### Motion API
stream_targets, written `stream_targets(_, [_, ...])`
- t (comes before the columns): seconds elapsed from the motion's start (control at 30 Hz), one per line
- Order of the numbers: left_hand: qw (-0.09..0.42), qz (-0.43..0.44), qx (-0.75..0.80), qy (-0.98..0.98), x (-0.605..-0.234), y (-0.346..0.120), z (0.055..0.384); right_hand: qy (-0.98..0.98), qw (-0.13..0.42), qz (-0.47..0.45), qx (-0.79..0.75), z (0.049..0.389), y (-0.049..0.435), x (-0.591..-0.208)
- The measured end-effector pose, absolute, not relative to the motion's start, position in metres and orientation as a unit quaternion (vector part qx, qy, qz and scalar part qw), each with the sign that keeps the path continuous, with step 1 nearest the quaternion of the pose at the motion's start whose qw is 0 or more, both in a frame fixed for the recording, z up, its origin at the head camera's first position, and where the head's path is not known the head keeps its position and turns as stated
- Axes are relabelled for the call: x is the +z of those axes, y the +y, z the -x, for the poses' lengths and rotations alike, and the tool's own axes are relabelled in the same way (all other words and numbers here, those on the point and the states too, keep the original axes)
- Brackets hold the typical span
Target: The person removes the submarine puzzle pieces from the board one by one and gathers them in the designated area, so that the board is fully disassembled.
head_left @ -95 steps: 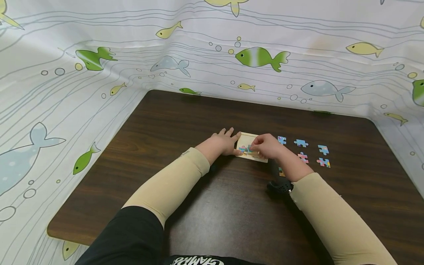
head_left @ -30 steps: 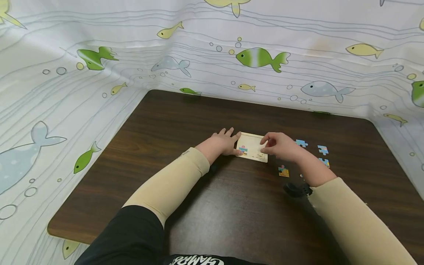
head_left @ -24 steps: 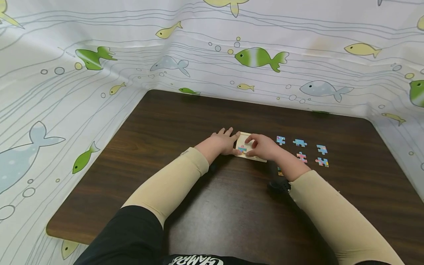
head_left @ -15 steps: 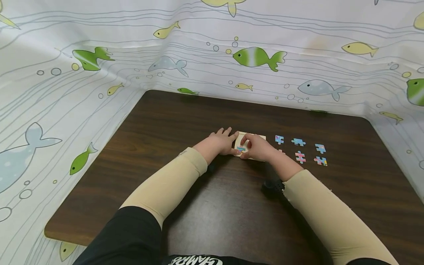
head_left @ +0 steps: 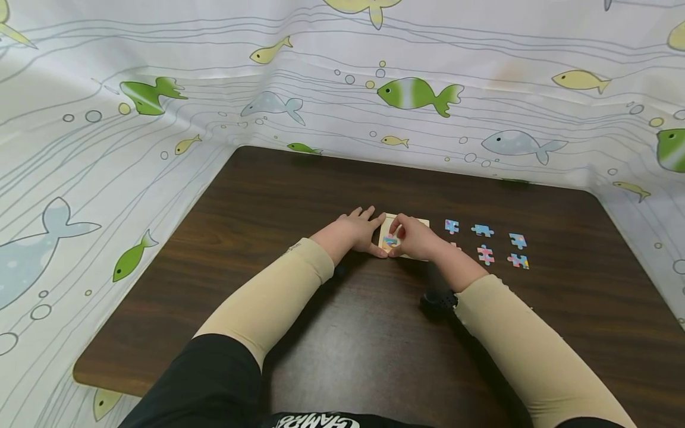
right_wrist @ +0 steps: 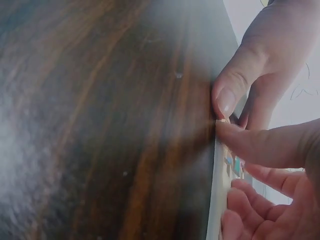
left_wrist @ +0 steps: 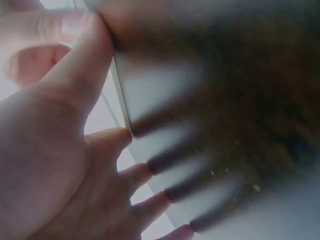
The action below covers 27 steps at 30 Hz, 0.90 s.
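Note:
A shallow pale wooden puzzle tray [head_left: 387, 226] lies on the table. In its lower left corner sits a blue and multicoloured jigsaw puzzle piece [head_left: 389, 242]. My left hand [head_left: 355, 230] is spread along the tray's left side, its fingers straight and its thumb at the near left corner. My right hand [head_left: 417, 236] reaches over the tray, covering much of it, and holds the piece between thumb and index finger. In the right wrist view, the right thumb [right_wrist: 250, 142] bears on the tray's edge close to the left thumb [right_wrist: 230, 95], the piece's colours partly showing behind.
Right of the tray lie several loose jigsaw pieces, among them blue ones [head_left: 483, 230] and a pink one [head_left: 486, 254]; another is partly behind my right wrist. The dark wooden table [head_left: 299, 196] meets a fish-print sheet [head_left: 332, 107] at its back and left.
My right hand has moved left from the tray's right side to the piece in the lower left corner. The piece now appears turned. My left thumb has slid slightly nearer along the corner.

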State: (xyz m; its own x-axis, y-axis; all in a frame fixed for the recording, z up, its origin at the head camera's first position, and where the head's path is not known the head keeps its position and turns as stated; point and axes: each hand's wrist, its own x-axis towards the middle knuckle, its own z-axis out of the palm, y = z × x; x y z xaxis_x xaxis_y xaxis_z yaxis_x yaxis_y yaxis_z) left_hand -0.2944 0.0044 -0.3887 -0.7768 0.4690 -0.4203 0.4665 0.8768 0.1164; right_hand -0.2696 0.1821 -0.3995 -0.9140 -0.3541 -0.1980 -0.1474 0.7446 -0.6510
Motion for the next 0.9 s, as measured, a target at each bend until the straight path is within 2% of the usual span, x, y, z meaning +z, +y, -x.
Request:
stream_targets(0.47, [0.226,-0.238,-0.003,0.945,-0.390,0.008,0.295,0.890,0.117,0.103,-0.429,0.267,0.194,-0.392])
stream_targets(0.9, [0.234,-0.241,0.000,0.942,-0.390,0.007,0.296,0.892,0.113,0.071,-0.432,0.226,0.286,-0.354])
